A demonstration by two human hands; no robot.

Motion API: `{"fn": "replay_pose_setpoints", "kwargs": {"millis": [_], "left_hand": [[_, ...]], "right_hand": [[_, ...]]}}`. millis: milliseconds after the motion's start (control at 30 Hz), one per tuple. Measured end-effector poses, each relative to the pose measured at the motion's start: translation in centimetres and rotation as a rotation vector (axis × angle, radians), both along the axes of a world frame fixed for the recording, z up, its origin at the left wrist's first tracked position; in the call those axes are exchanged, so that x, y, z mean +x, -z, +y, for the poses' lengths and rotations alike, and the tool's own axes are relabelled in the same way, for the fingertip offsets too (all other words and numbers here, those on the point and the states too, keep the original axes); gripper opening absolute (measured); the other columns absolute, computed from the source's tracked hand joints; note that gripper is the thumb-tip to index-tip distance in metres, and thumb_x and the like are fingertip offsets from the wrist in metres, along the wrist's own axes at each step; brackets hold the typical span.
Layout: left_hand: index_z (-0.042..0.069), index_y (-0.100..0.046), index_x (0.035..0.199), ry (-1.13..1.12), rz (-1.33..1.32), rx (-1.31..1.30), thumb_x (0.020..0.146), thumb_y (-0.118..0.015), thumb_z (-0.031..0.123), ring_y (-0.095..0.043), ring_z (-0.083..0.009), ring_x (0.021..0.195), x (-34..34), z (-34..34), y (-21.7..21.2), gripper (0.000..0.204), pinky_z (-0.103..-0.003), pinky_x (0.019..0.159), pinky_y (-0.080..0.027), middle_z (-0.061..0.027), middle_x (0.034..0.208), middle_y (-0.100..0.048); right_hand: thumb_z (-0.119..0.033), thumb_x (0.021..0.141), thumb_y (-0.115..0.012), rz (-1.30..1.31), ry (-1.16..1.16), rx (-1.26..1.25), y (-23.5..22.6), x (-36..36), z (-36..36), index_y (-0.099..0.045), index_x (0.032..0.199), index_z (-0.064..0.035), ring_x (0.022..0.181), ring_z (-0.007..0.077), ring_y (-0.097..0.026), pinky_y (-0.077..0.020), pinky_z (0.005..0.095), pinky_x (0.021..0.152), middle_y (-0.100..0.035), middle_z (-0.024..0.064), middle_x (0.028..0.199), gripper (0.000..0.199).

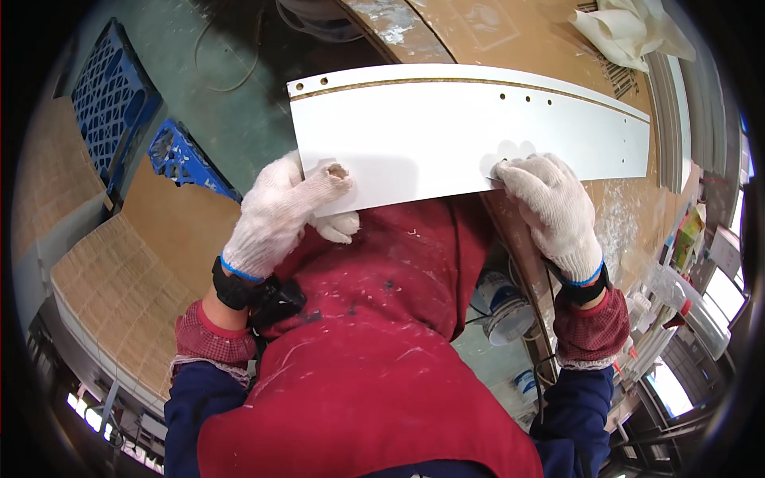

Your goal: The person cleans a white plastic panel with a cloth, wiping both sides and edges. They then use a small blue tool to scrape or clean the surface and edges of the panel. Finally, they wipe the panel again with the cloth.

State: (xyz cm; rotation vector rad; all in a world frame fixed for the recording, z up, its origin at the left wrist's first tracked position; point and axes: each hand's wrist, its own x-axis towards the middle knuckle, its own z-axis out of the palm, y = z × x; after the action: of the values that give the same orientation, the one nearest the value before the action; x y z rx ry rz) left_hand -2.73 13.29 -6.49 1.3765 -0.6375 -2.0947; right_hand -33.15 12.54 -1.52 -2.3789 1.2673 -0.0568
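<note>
panel: long white board, drilled holes at both ends, held flat in front of the chest, near edge against the red apron, far edge over the brown worktop.
left hand: gloved left hand closed on the near-left corner, thumb on top, fingers curled under.
right hand: gloved right hand clamps the near edge further right, fingers over the face.
grip advice: hands are well apart, good for a long panel; I'd keep thumbs on the face and pressure even so it doesn't twist or sag at the free right end.
edges: raw brown core shows along the far edge; corners are sharp, gloves help.
room left: blue crates and woven mats near the left end, little swing space.
room right: bucket and bottles crowd below the right hand; cloth on the worktop past the far end.
</note>
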Motion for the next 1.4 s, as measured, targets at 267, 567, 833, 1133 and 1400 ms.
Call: {"fn": "replay_pose_setpoints", "kwargs": {"millis": [267,567,833,1133,1400], "left_hand": [[-0.01,-0.051,0.108,0.005,0.005,-0.012,0.091,-0.059,0.025,-0.062,-0.0185,0.056,0.0,-0.1,0.0,0.04,-0.028,0.05,-0.053,-0.0151,0.076,-0.062],[-0.009,-0.052,0.11,0.039,0.04,0.024,0.09,-0.062,0.021,-0.065,-0.0179,0.064,0.4,-0.5,0.0,0.038,-0.029,0.056,-0.057,-0.0128,0.084,-0.062],[-0.007,-0.052,0.109,0.016,0.07,0.041,0.09,-0.065,0.024,-0.065,-0.0174,0.065,0.6,-0.1,0.4,0.038,-0.03,0.056,-0.058,-0.0111,0.084,-0.062],[-0.005,-0.053,0.11,0.034,0.079,0.028,0.09,-0.064,0.024,-0.065,-0.0174,0.065,0.6,-0.3,0.4,0.037,-0.03,0.056,-0.057,-0.0109,0.085,-0.062],[-0.005,-0.054,0.11,0.02,0.086,0.032,0.09,-0.064,0.024,-0.065,-0.0169,0.065,0.6,-0.5,0.0,0.037,-0.029,0.056,-0.057,-0.0107,0.085,-0.063]], "right_hand": [[-0.013,0.08,-0.06,-0.05,-0.007,-0.006,0.6,-0.5,-0.1,-0.063,0.106,-0.0111,0.087,0.0273,-0.059,-0.0461,0.0387,0.076,-0.064,0.0063,0.098,0.027],[-0.012,0.079,-0.06,-0.03,0.008,-0.014,0.4,-0.1,0.0,-0.063,0.107,-0.0104,0.084,0.0273,-0.06,-0.0466,0.0379,0.075,-0.064,0.0066,0.096,0.028],[-0.005,0.076,-0.06,-0.171,0.021,0.162,-0.3,-0.5,-1.1,-0.064,0.104,-0.0108,0.084,0.0293,-0.059,-0.0478,0.0389,0.073,-0.062,0.0076,0.091,0.029],[-0.011,0.081,-0.06,-0.01,-0.108,-0.182,0.3,3.0,-6.9,-0.062,0.104,-0.0149,0.087,0.0282,-0.06,-0.0494,0.0387,0.074,-0.06,0.0079,0.089,0.023],[-0.016,0.08,-0.059,0.158,-0.379,-0.261,1.6,4.8,-7.3,-0.063,0.1,-0.0168,0.091,0.0239,-0.062,-0.0505,0.0363,0.073,-0.062,0.0041,0.094,0.02]]}}
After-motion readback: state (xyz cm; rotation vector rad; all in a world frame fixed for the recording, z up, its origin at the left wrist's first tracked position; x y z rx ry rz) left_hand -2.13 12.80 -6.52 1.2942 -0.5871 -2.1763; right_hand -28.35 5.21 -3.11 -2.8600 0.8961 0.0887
